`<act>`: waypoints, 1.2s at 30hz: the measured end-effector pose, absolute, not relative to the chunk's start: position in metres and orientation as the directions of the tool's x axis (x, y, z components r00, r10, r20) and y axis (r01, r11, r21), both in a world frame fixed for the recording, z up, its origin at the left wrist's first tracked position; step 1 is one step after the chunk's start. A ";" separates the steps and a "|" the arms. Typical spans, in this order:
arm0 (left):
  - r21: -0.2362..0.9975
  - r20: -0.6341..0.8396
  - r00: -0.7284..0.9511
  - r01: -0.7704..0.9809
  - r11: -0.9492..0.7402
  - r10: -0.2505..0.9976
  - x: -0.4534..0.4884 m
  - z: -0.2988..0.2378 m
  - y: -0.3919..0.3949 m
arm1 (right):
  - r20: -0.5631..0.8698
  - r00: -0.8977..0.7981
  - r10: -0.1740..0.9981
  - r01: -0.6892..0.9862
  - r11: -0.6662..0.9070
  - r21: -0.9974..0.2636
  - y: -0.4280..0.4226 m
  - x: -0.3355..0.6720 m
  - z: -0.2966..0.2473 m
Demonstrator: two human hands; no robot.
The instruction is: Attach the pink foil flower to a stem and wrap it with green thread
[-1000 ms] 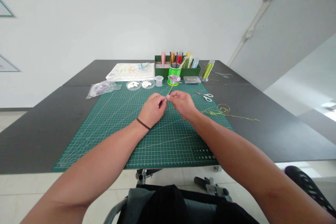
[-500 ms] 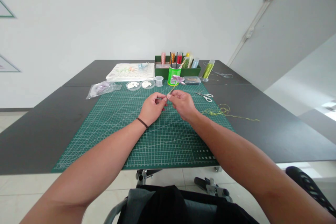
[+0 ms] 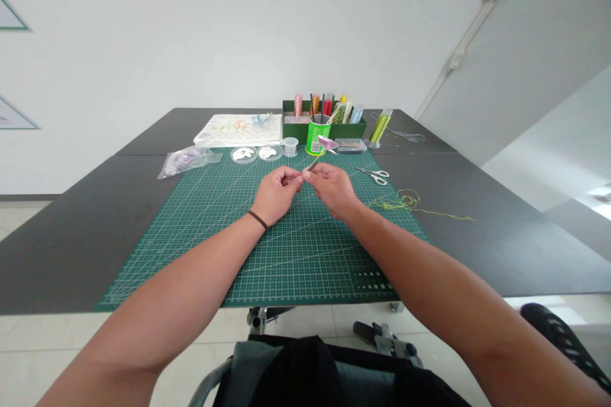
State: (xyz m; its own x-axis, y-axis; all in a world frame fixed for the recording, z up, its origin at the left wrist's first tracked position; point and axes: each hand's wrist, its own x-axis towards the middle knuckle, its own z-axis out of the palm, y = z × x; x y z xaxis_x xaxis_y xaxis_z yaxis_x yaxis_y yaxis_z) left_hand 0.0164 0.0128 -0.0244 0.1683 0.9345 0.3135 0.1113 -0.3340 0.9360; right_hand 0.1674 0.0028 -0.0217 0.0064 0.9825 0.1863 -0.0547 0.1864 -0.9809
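Note:
Over the green cutting mat (image 3: 267,267), my two hands meet at the fingertips. My right hand (image 3: 333,189) pinches the thin stem of a purple artificial flower (image 3: 328,144); its bloom points up and away, in front of the green can (image 3: 315,135). My left hand (image 3: 278,191) is closed in a pinch at the stem's lower end, and whatever sits between its fingertips is too small to make out. White-handled scissors (image 3: 378,177) lie right of my hands. Nearer, a loose tangle of yellow-green thread (image 3: 405,201) trails off the mat.
At the back stand a green box (image 3: 351,130) of thread spools, a yellow-green spool (image 3: 380,127) and a clear case (image 3: 351,145). Farther left are two dishes of white pieces (image 3: 244,154), a small tub (image 3: 290,146), a white foam-like board (image 3: 238,130) and a plastic bag (image 3: 186,160).
The flower's bloom has tilted slightly and turned. My left hand's lower fingers have curled in out of sight; both hands stay almost in the same place.

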 end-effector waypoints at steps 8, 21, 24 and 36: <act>0.941 0.301 0.200 0.095 -0.325 0.932 0.017 -0.024 0.010 | 0.224 -0.006 0.975 -0.047 0.223 -0.974 0.001 0.170 -0.019; 0.938 0.129 0.399 -0.346 0.019 0.908 0.010 -0.021 0.018 | 0.069 -0.507 0.859 -0.258 -0.075 -0.963 -0.002 0.181 -0.016; 0.930 0.065 0.537 -0.338 0.144 0.841 0.007 -0.018 0.014 | 0.030 -0.606 0.795 -0.257 -0.160 -0.953 -0.004 0.186 -0.014; 0.950 0.062 0.657 -0.271 0.158 0.751 0.003 -0.022 0.012 | -0.041 -0.784 0.619 -0.187 -0.298 -0.936 -0.008 0.191 -0.011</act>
